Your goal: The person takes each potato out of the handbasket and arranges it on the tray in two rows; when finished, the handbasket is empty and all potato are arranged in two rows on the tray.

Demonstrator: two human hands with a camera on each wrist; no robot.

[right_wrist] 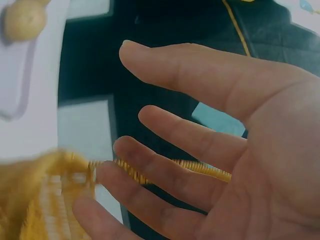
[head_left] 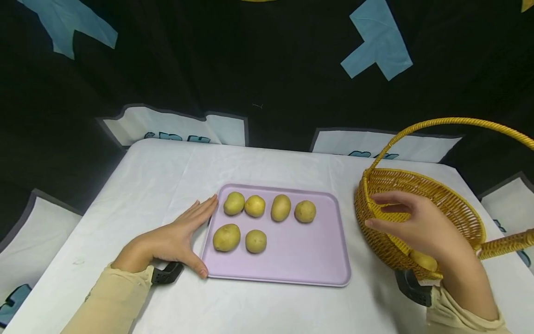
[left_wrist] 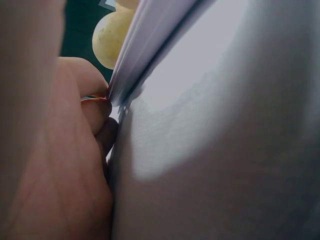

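Note:
A lilac tray (head_left: 300, 250) lies on the white table with several potatoes on it. Four would be the upper row, among them an oblong potato (head_left: 281, 208); a larger potato (head_left: 226, 237) and a small round potato (head_left: 256, 241) sit below. My left hand (head_left: 179, 236) touches the tray's left edge, fingertips at the upper corner and thumb at the lower one. Over the wicker basket (head_left: 421, 178) at the right hovers my right hand (head_left: 421, 225), fingers spread and nothing between them. Inside the basket a yellow potato (head_left: 423, 260) shows partly below the wrist.
The basket's tall wicker handle (head_left: 454, 121) arches over the right side. A white cloth covers the table (head_left: 267, 306). Behind it hangs a black curtain (head_left: 233, 69) with pale blue shapes.

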